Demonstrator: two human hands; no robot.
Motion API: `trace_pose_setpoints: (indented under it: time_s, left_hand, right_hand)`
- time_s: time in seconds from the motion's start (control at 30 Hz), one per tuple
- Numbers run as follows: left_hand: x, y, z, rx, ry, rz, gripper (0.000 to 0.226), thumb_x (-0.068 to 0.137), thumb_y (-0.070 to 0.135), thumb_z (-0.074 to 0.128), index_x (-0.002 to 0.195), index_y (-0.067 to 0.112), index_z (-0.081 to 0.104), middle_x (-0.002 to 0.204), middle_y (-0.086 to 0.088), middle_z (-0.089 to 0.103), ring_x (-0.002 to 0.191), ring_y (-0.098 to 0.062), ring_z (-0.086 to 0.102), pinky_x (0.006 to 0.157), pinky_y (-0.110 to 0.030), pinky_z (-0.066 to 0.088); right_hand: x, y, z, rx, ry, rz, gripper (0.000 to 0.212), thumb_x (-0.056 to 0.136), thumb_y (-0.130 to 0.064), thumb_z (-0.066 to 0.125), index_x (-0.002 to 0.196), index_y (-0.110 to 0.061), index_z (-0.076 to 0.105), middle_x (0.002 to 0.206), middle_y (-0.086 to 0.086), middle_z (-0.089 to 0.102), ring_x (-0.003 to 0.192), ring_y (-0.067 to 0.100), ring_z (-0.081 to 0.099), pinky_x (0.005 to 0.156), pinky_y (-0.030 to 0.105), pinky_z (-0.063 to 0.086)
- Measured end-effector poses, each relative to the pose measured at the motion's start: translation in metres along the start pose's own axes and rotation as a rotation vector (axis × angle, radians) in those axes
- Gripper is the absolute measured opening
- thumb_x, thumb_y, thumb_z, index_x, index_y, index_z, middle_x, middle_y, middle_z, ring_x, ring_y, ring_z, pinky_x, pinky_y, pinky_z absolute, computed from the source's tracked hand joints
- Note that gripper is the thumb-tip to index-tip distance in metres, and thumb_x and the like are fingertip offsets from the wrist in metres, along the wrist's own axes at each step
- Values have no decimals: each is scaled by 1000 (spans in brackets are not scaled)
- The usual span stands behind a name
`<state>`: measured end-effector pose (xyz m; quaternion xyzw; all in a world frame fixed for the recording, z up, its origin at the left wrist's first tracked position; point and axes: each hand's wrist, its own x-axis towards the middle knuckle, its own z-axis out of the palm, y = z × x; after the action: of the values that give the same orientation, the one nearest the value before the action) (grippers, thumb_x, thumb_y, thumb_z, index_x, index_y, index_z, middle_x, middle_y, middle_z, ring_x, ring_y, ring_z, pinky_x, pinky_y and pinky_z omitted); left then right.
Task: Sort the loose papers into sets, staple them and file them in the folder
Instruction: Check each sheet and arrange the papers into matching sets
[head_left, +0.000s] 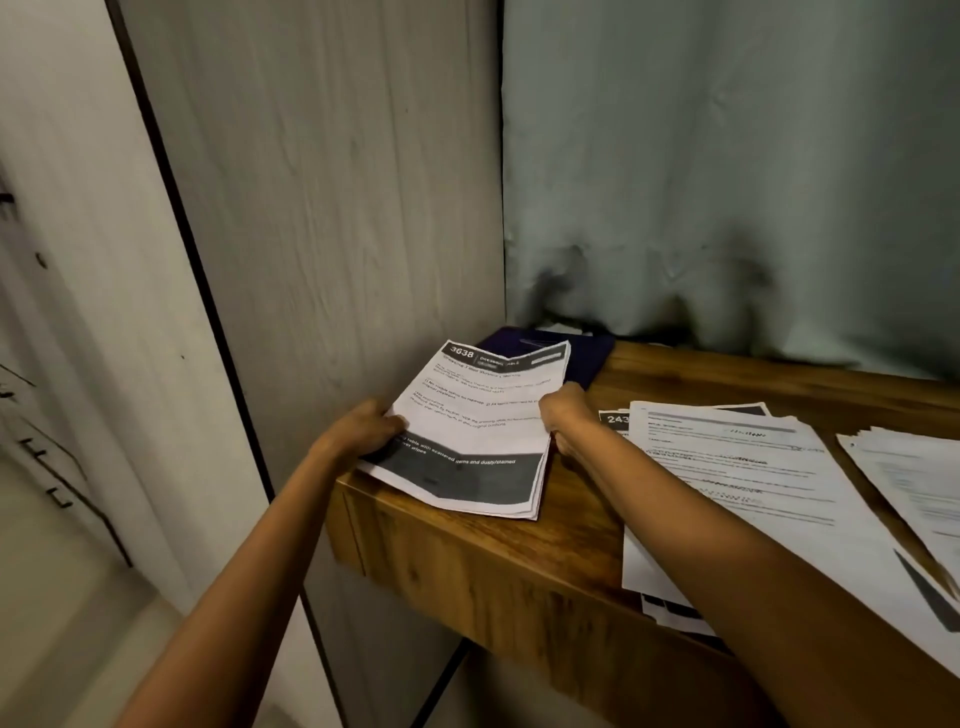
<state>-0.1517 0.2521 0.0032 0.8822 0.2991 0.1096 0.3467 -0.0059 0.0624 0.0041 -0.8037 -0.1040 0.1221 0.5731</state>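
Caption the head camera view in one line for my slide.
Left hand and right hand grip a paper set by its sides over a dark folder on a table.

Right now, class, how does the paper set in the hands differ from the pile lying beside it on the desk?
The held set is gripped by the left hand and right hand; the pile lies unheld. The held set buckles mid-page; the pile lies flat. Both are printed sheets on the wooden desk.

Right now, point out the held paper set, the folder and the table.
held paper set (475, 415): head view, middle of top sheet.
folder (589, 358): head view, dark cover's exposed corner.
table (519, 561): head view, bare wood near front edge.
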Motion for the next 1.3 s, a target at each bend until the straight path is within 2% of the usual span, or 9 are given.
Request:
trace_pose_setpoints:
  time_s: [0.1, 0.27, 0.37, 0.53, 0.7, 0.93, 1.07, 1.17, 1.3]
  left_hand:
    - [4, 2, 5, 59, 3, 36, 25, 96, 15, 52, 117, 2, 56, 116, -12, 61, 106, -28, 58, 92, -38, 45]
    - [13, 4, 7, 240, 18, 78, 31, 95, 9, 49, 126, 5, 51, 127, -16, 55, 116, -29, 50, 95, -35, 38]
    - [16, 3, 9, 373, 40, 77, 44, 94, 10, 46, 138, 7, 42, 139, -17, 47, 126, -32, 45, 103, -37, 37]
    - [12, 5, 18, 530, 62, 67, 46, 97, 14, 42, 143, 8, 35, 143, -17, 40, 129, -33, 42, 104, -40, 37]
    - [6, 2, 23, 629, 91, 50, 45, 99, 17, 37, 143, 7, 32, 142, -19, 41, 128, -36, 42, 105, -45, 38]
    - [-15, 34, 28, 472, 194, 136, 43, 100, 26, 41, 140, 11, 37, 139, -18, 43, 126, -35, 43, 103, -49, 40]
    - [-39, 68, 49, 378, 228, 250, 47, 101, 33, 41, 142, 11, 36, 142, -18, 43, 127, -36, 44, 102, -47, 41]
    - [-55, 94, 70, 310, 148, 302, 51, 101, 36, 40, 145, 11, 33, 148, -17, 37, 132, -34, 40, 107, -45, 36]
    - [-81, 126, 100, 220, 33, 338, 51, 100, 38, 40, 144, 14, 33, 146, -16, 41, 129, -32, 42, 105, -43, 36]
  right_hand:
    - [-3, 3, 6, -124, -9, -48, 36, 93, 1, 44, 128, 3, 52, 129, 17, 57, 112, 33, 57, 91, 31, 49]
    - [-7, 7, 16, -267, 8, -73, 49, 93, -2, 49, 139, 9, 34, 142, 21, 41, 125, 33, 47, 98, 30, 42]
    - [-7, 9, 19, -368, 2, -89, 48, 92, -7, 50, 135, 11, 38, 140, 26, 37, 127, 37, 41, 100, 36, 39]
    - [-3, 13, 16, -434, -21, -85, 45, 89, -11, 49, 129, 9, 47, 135, 30, 43, 124, 43, 43, 102, 47, 40]
    - [-4, 13, 10, -449, 22, -14, 50, 95, -13, 50, 141, 2, 34, 146, 22, 21, 121, 35, 46, 87, 30, 45]
    - [-21, 7, -20, -294, 93, -138, 54, 84, -14, 62, 135, -6, 46, 138, 13, 47, 124, 32, 46, 91, 33, 47]
    - [-39, 6, -52, -289, 147, -190, 50, 85, -13, 64, 131, -6, 45, 136, 15, 41, 125, 30, 43, 94, 32, 42]
    - [-54, 14, -78, -336, 171, -201, 46, 87, -14, 63, 129, -9, 47, 138, 16, 35, 123, 34, 45, 99, 34, 40]
    - [-72, 33, -119, -482, 191, -158, 49, 87, -25, 65, 130, -8, 49, 139, 17, 35, 124, 35, 44, 96, 35, 42]
